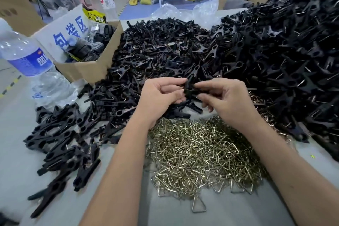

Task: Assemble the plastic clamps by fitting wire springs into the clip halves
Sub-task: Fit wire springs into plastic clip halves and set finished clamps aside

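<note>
While both hands pinch it above the grey bench [229, 213], one black plastic clip half [189, 89]: left hand [161, 95], right hand [223, 97] grip it; brass-coloured wire springs [201, 154] heaped beneath.

You have one view only — the wide-angle camera on your head, looking forward and steeply down at the pale grey worktable [183, 213]. It sits close: your forearms enter from the bottom edge, and the table's near part fills the lower frame. Beyond the table's far edge the picture bends and softens — stacked brown cardboard cartons [16, 2] behind it.
</note>
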The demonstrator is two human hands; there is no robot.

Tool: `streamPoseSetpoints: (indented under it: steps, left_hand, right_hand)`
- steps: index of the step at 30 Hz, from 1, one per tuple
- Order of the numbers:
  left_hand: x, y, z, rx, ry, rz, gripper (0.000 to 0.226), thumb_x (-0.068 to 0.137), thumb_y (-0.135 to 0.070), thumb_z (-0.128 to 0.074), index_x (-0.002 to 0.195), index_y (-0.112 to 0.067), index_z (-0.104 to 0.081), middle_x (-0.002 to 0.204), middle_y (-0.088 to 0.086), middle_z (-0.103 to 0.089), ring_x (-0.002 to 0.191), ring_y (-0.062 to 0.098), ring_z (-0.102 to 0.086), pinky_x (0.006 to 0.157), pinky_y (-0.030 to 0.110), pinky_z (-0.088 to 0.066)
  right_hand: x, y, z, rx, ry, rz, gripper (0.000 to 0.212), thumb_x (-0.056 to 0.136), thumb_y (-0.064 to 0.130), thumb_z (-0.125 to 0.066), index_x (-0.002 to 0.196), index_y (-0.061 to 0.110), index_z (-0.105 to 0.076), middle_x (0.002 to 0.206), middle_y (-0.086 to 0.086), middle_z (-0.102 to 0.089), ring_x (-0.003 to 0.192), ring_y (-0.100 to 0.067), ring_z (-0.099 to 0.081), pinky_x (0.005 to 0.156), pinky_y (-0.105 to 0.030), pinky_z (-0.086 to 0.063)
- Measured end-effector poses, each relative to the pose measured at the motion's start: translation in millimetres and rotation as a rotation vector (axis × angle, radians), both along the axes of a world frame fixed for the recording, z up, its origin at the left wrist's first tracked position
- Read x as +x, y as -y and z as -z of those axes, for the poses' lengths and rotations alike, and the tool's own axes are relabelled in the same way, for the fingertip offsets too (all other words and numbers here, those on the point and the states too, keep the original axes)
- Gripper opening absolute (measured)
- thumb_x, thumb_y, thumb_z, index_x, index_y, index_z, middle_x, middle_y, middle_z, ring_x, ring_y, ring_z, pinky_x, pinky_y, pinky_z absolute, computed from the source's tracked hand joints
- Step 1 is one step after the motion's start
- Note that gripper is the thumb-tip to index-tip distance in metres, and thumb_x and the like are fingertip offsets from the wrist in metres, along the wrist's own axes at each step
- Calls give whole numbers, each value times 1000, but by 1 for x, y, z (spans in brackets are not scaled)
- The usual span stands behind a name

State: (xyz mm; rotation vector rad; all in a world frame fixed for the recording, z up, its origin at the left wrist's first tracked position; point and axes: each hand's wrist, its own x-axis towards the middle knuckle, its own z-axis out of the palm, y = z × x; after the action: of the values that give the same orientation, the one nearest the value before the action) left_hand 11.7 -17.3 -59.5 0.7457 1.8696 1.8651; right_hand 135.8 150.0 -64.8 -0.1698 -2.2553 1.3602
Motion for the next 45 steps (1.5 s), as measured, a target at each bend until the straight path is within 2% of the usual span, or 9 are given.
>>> streamPoseSetpoints:
  steps: [3,9,18,29,32,34,39,43,45]
  left_hand:
    - [0,-3,2,-23,-46,-18,24,85,10,-75,97,-10,-80,86,13,-80,75,17,-74,71,23,-60]
    - [-3,-3,3,-71,-65,-2,28,91,5,-72,92,-21,-83,86,6,-80,77,12,-76,74,19,-58]
    - [-3,-2,3,-141,-150,5,24,88,-2,-77,88,-25,-84,86,6,-80,83,24,-73,89,49,-61]
    - [-3,0,2,-147,-235,39,12,89,-9,-80,94,-19,-83,80,0,-79,72,12,-73,70,26,-58]
    - [-3,1,2,-147,-259,91,31,74,-13,-92,102,-15,-82,88,2,-80,83,22,-76,80,33,-62]
    - [-2,0,2,-157,-288,74,37,68,-9,-95,102,-16,-81,86,0,-79,80,17,-74,80,31,-62]
    - [-8,1,3,-171,-417,-84,34,73,-5,-90,102,-21,-83,90,-4,-72,86,13,-68,81,36,-61]
    - [-14,5,4,-107,-383,-254,33,76,-11,-90,105,-25,-82,90,-3,-74,78,5,-63,74,20,-54]
    - [-16,4,4,-86,-383,-289,33,76,-13,-90,105,-26,-81,91,-4,-75,77,3,-62,76,18,-53]
  right_hand:
    - [1,-4,1,35,-20,38,20,84,0,-83,99,13,-79,80,3,-77,68,-17,-75,61,-33,-62]
    - [1,0,1,171,-71,26,19,80,0,-86,94,13,-82,92,4,-74,83,-14,-72,75,-37,-62]
    - [2,5,2,140,-66,65,20,79,0,-87,95,10,-80,89,2,-76,81,-13,-74,75,-36,-64]
    - [2,8,2,117,-87,108,18,80,3,-87,95,9,-79,87,3,-76,78,-12,-75,71,-36,-64]
    - [2,6,3,86,-87,130,18,80,4,-87,92,13,-79,83,5,-76,75,-13,-75,70,-38,-64]
    - [2,6,3,80,-74,133,18,80,5,-88,92,14,-78,83,6,-76,75,-13,-75,70,-39,-64]
    - [5,0,-11,198,35,111,22,81,27,-89,89,21,-70,78,8,-71,69,-9,-70,62,-24,-59]
    - [8,-3,-23,564,485,-51,26,76,58,-81,76,33,-72,69,16,-67,63,0,-63,58,-19,-49]
    - [7,1,-24,680,597,-59,24,79,58,-82,77,36,-71,72,20,-67,70,3,-63,62,-22,-49]
